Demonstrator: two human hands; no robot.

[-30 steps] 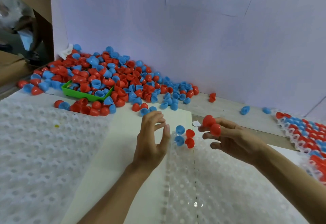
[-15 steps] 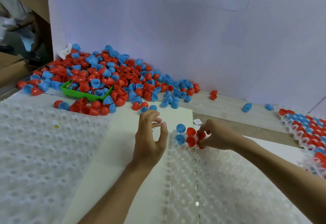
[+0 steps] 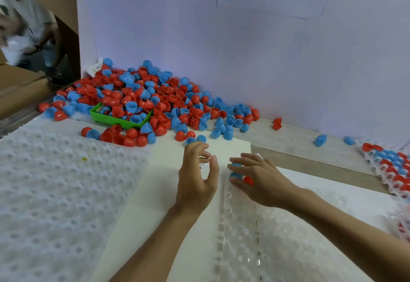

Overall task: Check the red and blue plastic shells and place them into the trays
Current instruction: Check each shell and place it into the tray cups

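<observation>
A person's right hand presses spread fingers onto red and blue plastic shells seated at the far corner of a clear dimpled plastic tray on the worktop (left hand beside it, loosely curled, holding nothing), and fetching more from the heaped loose shells looks the likely next move.

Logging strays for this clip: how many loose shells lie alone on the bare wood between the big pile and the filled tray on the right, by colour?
red shell: 1
blue shells: 2
Total: 3
</observation>
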